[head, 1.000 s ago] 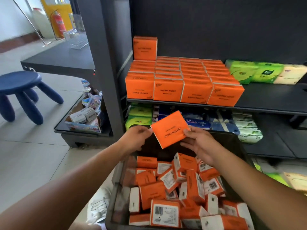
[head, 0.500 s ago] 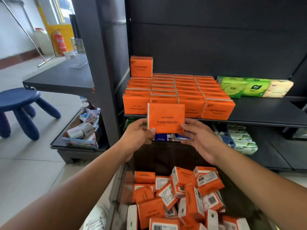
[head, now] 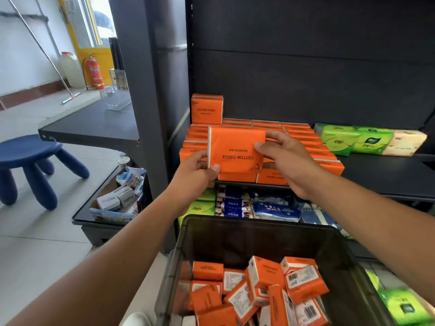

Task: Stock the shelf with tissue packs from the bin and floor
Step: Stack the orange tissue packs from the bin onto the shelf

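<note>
Left hand [head: 199,171] and right hand [head: 286,161] pinched an orange cotton tissue pack [head: 236,150] by its side edges.
Stacked orange packs [head: 303,140] sat just behind the grip, with open shelf [head: 376,175] room above them.

1. Blue plastic stool [head: 28,149] is seen at far left, stood on the pale tiled floor [head: 35,243].
2. Dark tabletop [head: 94,123] is seen behind the stool; a clear acrylic rack [head: 117,100] is set on its far end.
3. Red fire extinguisher [head: 94,72] is stood upright by the yellow door [head: 103,60]; a white plastic jug [head: 70,71] is placed just beside it.
4. Long-handled squeegee [head: 70,98] is leaned against the white wall, head on the floor.
5. Open carton [head: 113,216] of small white and grey boxes [head: 108,202] is placed on a low black stand [head: 94,229].
</note>
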Demonstrator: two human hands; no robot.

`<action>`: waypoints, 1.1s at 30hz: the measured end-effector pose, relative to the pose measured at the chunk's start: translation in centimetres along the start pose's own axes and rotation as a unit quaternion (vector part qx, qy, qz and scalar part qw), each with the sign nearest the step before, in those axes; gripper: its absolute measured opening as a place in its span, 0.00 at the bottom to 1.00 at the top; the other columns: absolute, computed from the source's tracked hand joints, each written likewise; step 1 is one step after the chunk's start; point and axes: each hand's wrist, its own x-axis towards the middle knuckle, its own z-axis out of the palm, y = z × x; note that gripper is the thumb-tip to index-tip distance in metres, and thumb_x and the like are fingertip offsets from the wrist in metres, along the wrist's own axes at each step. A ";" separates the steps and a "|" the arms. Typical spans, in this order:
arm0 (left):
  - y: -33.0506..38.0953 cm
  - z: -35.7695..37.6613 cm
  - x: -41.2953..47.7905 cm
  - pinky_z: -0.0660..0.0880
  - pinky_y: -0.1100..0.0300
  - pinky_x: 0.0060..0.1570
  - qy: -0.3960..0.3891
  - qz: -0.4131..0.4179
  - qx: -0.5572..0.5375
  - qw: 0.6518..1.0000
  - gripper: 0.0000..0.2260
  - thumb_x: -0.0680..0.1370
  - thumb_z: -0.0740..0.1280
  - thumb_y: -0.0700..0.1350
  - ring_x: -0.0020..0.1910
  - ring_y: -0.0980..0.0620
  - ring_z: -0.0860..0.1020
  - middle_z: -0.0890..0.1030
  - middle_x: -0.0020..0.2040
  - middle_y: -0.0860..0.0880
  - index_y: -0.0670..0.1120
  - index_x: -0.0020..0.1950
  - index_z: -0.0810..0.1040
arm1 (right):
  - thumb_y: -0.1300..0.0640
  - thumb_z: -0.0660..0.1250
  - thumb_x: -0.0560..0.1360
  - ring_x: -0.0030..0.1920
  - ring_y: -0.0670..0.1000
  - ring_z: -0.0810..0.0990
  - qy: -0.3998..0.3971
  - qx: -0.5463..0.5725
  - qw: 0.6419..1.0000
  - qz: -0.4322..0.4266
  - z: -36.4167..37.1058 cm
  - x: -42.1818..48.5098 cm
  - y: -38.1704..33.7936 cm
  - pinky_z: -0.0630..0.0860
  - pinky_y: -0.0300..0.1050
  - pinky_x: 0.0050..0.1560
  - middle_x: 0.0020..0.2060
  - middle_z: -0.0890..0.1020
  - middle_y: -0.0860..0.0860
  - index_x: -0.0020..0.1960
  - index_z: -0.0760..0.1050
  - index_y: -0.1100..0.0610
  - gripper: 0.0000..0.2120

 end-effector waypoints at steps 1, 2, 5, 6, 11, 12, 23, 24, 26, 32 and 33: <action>0.3 -0.2 0.5 0.80 0.53 0.54 0.006 0.007 0.001 1.000 0.12 0.81 0.66 0.39 0.50 0.52 0.82 0.83 0.49 0.51 0.52 0.62 0.76 | 0.55 0.69 0.79 0.58 0.48 0.82 -0.001 -0.006 1.000 -0.005 0.2 0.6 -0.4 0.80 0.49 0.56 0.57 0.84 0.48 0.67 0.73 0.49 0.18; 0.6 -0.5 1.0 0.80 0.54 0.53 0.013 0.013 0.000 1.000 0.13 0.81 0.66 0.39 0.50 0.52 0.82 0.83 0.50 0.51 0.50 0.63 0.76 | 0.56 0.69 0.79 0.58 0.48 0.82 -0.001 -0.008 1.000 -0.010 0.5 1.2 -0.7 0.80 0.48 0.54 0.57 0.84 0.48 0.68 0.73 0.50 0.18; 1.1 -1.3 2.7 0.80 0.55 0.52 0.039 0.031 -0.003 0.999 0.14 0.80 0.67 0.39 0.51 0.51 0.82 0.84 0.52 0.50 0.49 0.65 0.76 | 0.58 0.69 0.79 0.56 0.49 0.82 0.006 -0.011 1.000 -0.022 1.4 3.1 -1.6 0.81 0.50 0.55 0.57 0.83 0.48 0.68 0.72 0.52 0.19; 1.2 -1.5 3.3 0.80 0.55 0.52 0.050 0.039 -0.004 0.998 0.14 0.80 0.67 0.39 0.51 0.51 0.82 0.84 0.53 0.50 0.50 0.64 0.77 | 0.59 0.68 0.79 0.56 0.49 0.82 0.008 -0.010 1.000 -0.025 1.8 3.7 -1.8 0.81 0.50 0.56 0.57 0.83 0.48 0.68 0.71 0.52 0.19; 1.5 -2.3 7.0 0.81 0.54 0.50 0.126 0.073 -0.007 0.989 0.10 0.77 0.71 0.39 0.47 0.52 0.84 0.85 0.48 0.51 0.53 0.53 0.83 | 0.59 0.68 0.79 0.55 0.49 0.83 0.019 -0.004 0.999 -0.027 3.1 7.5 -2.2 0.80 0.52 0.58 0.56 0.83 0.48 0.65 0.72 0.51 0.16; 1.5 -2.5 7.7 0.82 0.51 0.51 0.137 0.074 -0.007 0.988 0.10 0.76 0.71 0.39 0.48 0.50 0.84 0.85 0.49 0.49 0.52 0.54 0.83 | 0.59 0.68 0.79 0.55 0.49 0.83 0.021 -0.003 0.999 -0.026 3.4 8.4 -2.1 0.80 0.53 0.58 0.56 0.83 0.48 0.64 0.72 0.50 0.15; 0.6 -2.8 16.3 0.75 0.57 0.56 0.205 0.168 0.202 0.943 0.22 0.76 0.66 0.37 0.54 0.59 0.75 0.73 0.55 0.59 0.50 0.69 0.69 | 0.61 0.67 0.79 0.53 0.48 0.83 0.070 -0.005 0.997 -0.024 6.6 18.8 0.0 0.82 0.45 0.48 0.55 0.83 0.50 0.65 0.72 0.53 0.15; 0.4 -2.8 17.0 0.76 0.53 0.57 0.187 0.160 0.231 0.941 0.24 0.77 0.65 0.39 0.57 0.55 0.75 0.74 0.60 0.55 0.50 0.72 0.66 | 0.61 0.67 0.79 0.53 0.49 0.83 0.071 -0.007 0.997 -0.024 6.9 19.8 0.4 0.82 0.45 0.48 0.55 0.83 0.50 0.64 0.72 0.53 0.15; -0.2 -2.8 18.5 0.74 0.47 0.61 0.133 0.104 0.302 0.938 0.32 0.79 0.64 0.46 0.63 0.48 0.73 0.68 0.70 0.50 0.51 0.79 0.51 | 0.61 0.67 0.79 0.52 0.48 0.83 0.072 -0.013 0.997 -0.023 7.3 21.4 0.9 0.82 0.43 0.45 0.54 0.83 0.50 0.63 0.73 0.52 0.14; -1.1 -2.4 21.4 0.50 0.44 0.77 0.040 0.039 0.430 0.901 0.30 0.83 0.53 0.59 0.80 0.45 0.47 0.43 0.81 0.50 0.50 0.81 0.48 | 0.63 0.68 0.78 0.54 0.51 0.82 0.100 -0.021 0.994 -0.026 8.0 25.4 3.3 0.81 0.46 0.52 0.55 0.81 0.52 0.61 0.73 0.52 0.14; -1.1 -2.4 21.8 0.48 0.44 0.77 0.029 0.023 0.442 0.896 0.29 0.84 0.51 0.59 0.80 0.45 0.46 0.43 0.81 0.50 0.50 0.81 0.48 | 0.62 0.68 0.78 0.54 0.51 0.82 0.095 -0.026 0.995 -0.020 8.1 25.8 3.7 0.81 0.48 0.55 0.55 0.81 0.51 0.61 0.73 0.51 0.14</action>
